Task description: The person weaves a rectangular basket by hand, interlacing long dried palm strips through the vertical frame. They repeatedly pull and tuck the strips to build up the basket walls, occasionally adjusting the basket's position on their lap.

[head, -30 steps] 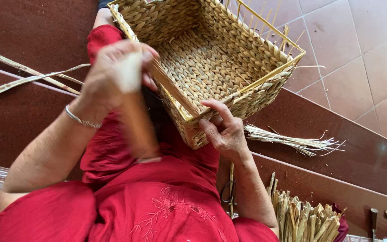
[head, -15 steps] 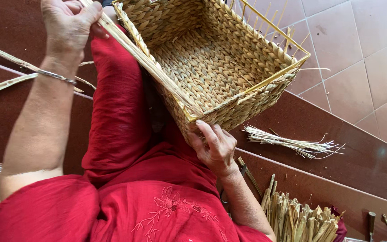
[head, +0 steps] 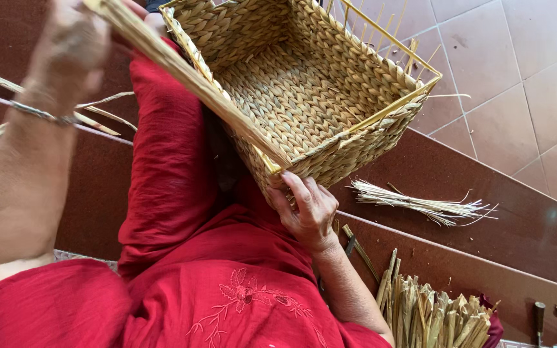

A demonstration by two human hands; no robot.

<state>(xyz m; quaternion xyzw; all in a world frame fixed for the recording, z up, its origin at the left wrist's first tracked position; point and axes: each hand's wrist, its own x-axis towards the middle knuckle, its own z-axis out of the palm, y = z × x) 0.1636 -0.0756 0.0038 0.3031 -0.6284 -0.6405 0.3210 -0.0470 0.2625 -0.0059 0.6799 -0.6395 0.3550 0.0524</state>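
**Basket braced on the lap, strand pulled tight**

Head view, the only one we've got. Our right hand [head: 307,209] sits at the near bottom corner of the woven straw basket [head: 304,96], fingers curled loosely against the outer wall with the thumb up by the rim. It's more a bracing grip than a full clamp, and it looks like it's there to keep the basket from twisting on the red-clothed lap [head: 182,283].

Our left hand [head: 72,48] is up high and a bit blurred. Its fingers are closed around a long flat straw strand [head: 188,77], which runs from just beside those fingers diagonally down to the corner right above the right fingertips. Held that far out, the strand stays taut.

Past the right hand, well apart, a bundle of thin pale fibres [head: 420,203] lies on the brown step [head: 523,225], and a sheaf of dried strips [head: 433,316] stands below the wrist, within easy reach.
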